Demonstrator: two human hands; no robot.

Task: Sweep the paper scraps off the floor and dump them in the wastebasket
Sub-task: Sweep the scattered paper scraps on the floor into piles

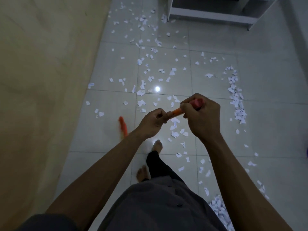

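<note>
Head: left hand [153, 122], right hand [200, 117] clamped round slim orange handle [177, 112]; torn scraps [236, 99], glossy tiles [268, 67]

Two hands are in view, a left hand [153, 121] and a right hand [202, 117], both gripping one orange broom [177, 112]. Two bare feet [157, 145] show at lower centre. Paper scraps [236, 100] run to dozens, too many to count exactly. One white shelf unit [208, 13] stands at upper right.

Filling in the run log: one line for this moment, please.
left hand, right hand: grip broom handle | paper scraps: scattered on floor | sweeping: unfinished
</note>
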